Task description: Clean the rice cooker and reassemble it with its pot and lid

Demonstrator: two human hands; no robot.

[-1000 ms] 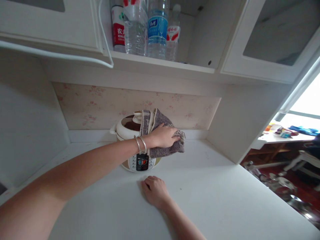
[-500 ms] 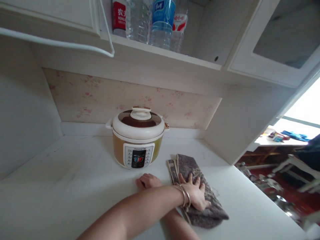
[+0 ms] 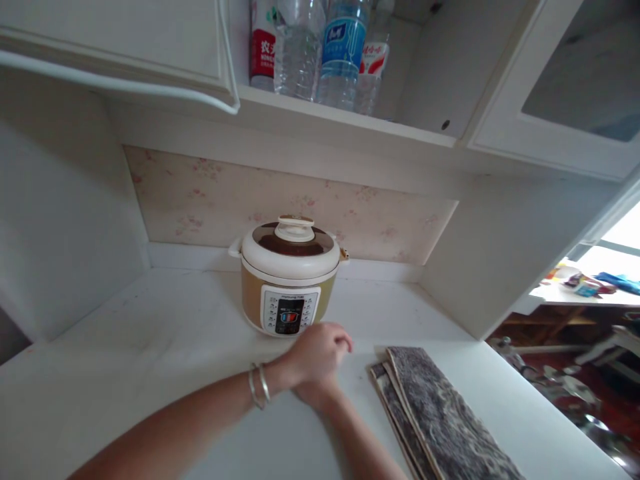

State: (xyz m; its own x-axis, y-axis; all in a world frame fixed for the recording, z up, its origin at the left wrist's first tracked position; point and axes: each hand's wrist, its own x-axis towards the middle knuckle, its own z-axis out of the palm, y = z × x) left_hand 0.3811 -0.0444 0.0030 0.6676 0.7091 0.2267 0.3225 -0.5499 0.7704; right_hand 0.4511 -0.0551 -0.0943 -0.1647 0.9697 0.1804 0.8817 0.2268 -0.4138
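Note:
My left hand (image 3: 320, 347), with two silver bangles on its wrist, lies across my right hand (image 3: 313, 392) in front of the cooker. Its visible fingers are curled downward; whether they hold anything is hidden. The left hand covers most of my right hand, so those fingers do not show. Just behind the hands stands an electric pressure cooker (image 3: 290, 267) with a white lid, brown top and front control panel. A folded grey-brown patterned towel (image 3: 445, 413) lies on the counter to the right, apart from both hands.
The white counter (image 3: 125, 360) runs between side panels. Low overhead, a cabinet shelf (image 3: 345, 123) holds several plastic bottles (image 3: 343, 53). A white cable (image 3: 125, 87) hangs at upper left. Beyond the counter's right edge, metal cookware (image 3: 565, 387) sits lower down.
My left hand has lifted off the towel and moved left over my right hand, its fingers going from spread to curled. The view has shifted; the towel sits lower and further right in it.

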